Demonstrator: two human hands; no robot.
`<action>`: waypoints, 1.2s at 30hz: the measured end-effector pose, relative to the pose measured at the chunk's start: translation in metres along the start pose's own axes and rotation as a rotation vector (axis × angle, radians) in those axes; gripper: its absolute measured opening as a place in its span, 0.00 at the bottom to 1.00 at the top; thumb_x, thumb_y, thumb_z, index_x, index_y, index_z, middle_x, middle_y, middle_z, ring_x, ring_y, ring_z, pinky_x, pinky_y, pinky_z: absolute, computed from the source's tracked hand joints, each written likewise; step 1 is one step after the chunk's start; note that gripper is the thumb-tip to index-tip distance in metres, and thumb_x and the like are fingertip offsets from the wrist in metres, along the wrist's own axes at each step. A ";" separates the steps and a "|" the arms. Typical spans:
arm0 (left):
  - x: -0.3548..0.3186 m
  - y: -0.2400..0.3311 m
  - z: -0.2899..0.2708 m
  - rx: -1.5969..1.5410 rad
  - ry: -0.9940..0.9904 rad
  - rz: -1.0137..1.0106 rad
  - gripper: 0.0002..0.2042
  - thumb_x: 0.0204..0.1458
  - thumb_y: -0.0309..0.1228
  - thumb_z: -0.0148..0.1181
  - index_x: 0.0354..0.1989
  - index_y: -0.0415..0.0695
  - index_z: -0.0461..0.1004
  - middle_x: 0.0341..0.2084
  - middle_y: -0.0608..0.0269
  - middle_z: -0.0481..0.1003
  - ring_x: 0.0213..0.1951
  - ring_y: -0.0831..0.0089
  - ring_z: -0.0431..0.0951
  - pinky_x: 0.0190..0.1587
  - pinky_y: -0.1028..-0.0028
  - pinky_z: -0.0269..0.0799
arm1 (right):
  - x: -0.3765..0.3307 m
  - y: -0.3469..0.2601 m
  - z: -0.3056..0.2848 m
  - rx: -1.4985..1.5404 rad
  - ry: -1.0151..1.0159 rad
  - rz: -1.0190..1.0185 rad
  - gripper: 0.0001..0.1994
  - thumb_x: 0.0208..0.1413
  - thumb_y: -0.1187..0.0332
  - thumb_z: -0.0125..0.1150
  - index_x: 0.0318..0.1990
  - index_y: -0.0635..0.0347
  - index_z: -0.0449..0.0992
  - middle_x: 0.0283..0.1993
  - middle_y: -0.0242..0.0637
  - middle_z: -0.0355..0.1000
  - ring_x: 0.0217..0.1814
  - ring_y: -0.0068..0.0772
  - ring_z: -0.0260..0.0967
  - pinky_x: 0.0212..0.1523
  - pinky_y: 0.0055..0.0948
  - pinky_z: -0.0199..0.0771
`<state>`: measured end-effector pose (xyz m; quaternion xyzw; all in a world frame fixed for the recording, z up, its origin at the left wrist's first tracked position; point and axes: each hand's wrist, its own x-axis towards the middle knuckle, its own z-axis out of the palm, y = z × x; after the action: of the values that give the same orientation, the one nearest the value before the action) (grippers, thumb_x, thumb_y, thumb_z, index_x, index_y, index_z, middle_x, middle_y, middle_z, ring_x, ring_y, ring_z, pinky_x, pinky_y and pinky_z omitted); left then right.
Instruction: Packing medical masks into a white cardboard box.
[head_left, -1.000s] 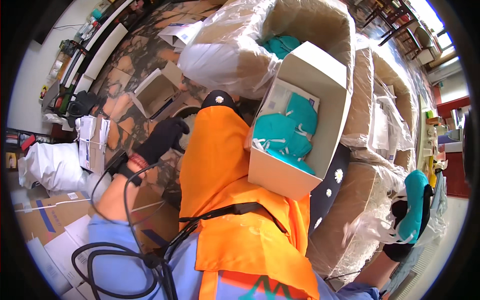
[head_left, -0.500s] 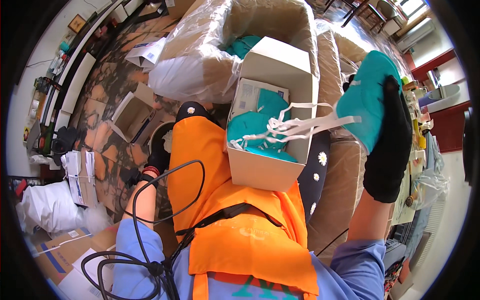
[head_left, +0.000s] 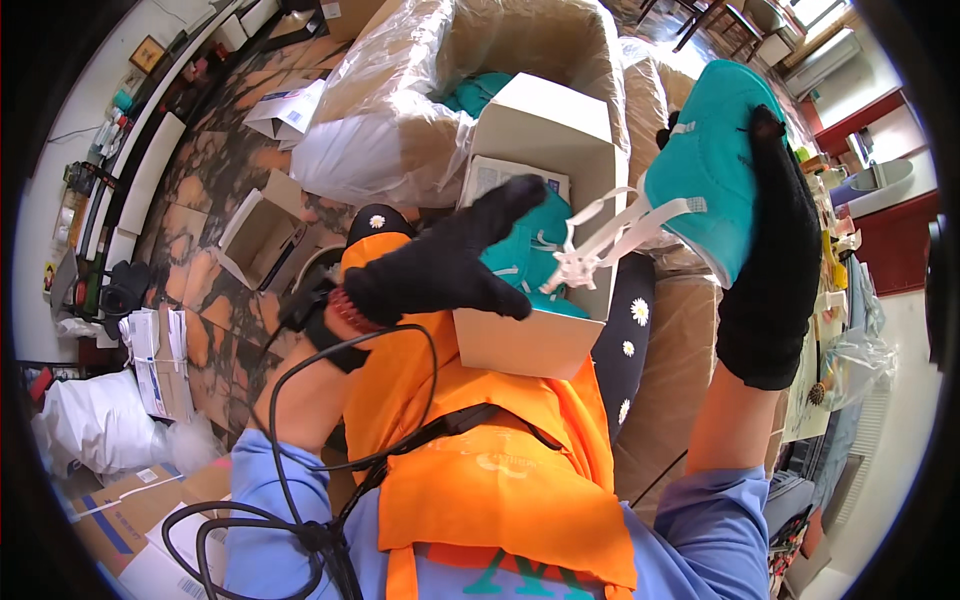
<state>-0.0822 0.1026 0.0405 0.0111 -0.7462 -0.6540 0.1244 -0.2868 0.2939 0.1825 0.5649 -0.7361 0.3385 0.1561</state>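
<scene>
My right hand (head_left: 775, 250), in a black glove, grips a teal face mask (head_left: 703, 165) up at the right. The mask's white straps (head_left: 625, 240) stretch left and bunch over an open white cardboard box (head_left: 530, 345) on my lap. Several more teal masks (head_left: 525, 250) lie inside the box, beside a pale printed packet (head_left: 520, 178). My left hand (head_left: 440, 262), gloved in black too, is over the box's left side with thumb and fingers spread, holding nothing. It hides part of the masks under it.
Beyond the box stands a large carton lined with clear plastic (head_left: 360, 150), with teal masks (head_left: 475, 95) in it. An opened small box (head_left: 262, 230) lies on the patterned floor at left. A black cable (head_left: 432, 395) loops over my left forearm. Plastic-covered cartons (head_left: 675, 340) stand at right.
My left hand has come up from low on the left, over the box, with its fingers spread. My right hand has lifted the mask slightly up and left.
</scene>
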 end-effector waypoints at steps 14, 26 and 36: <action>0.024 0.005 0.040 -0.554 -0.166 -0.396 0.21 0.66 0.44 0.50 0.56 0.39 0.71 0.37 0.59 0.79 0.39 0.71 0.80 0.44 0.73 0.74 | -0.004 0.028 0.004 0.103 0.121 -0.069 0.26 0.60 0.74 0.54 0.68 0.58 0.66 0.64 0.50 0.69 0.65 0.44 0.68 0.64 0.37 0.67; 0.020 -0.001 0.044 -0.645 -0.228 -0.402 0.21 0.64 0.43 0.54 0.54 0.36 0.73 0.33 0.59 0.79 0.35 0.70 0.82 0.39 0.73 0.74 | 0.002 0.036 0.007 0.447 0.263 0.219 0.17 0.67 0.61 0.54 0.58 0.59 0.76 0.52 0.38 0.75 0.52 0.27 0.73 0.54 0.28 0.71; 0.019 0.004 0.055 -0.814 -0.170 -0.498 0.19 0.65 0.38 0.53 0.56 0.34 0.71 0.32 0.61 0.74 0.32 0.69 0.79 0.44 0.64 0.82 | 0.001 0.038 0.006 0.302 0.261 0.180 0.18 0.68 0.59 0.54 0.56 0.62 0.77 0.49 0.38 0.76 0.49 0.27 0.73 0.52 0.28 0.72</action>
<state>-0.1114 0.1535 0.0411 0.0864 -0.4119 -0.9012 -0.1032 -0.3213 0.2944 0.1666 0.4653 -0.6979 0.5279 0.1330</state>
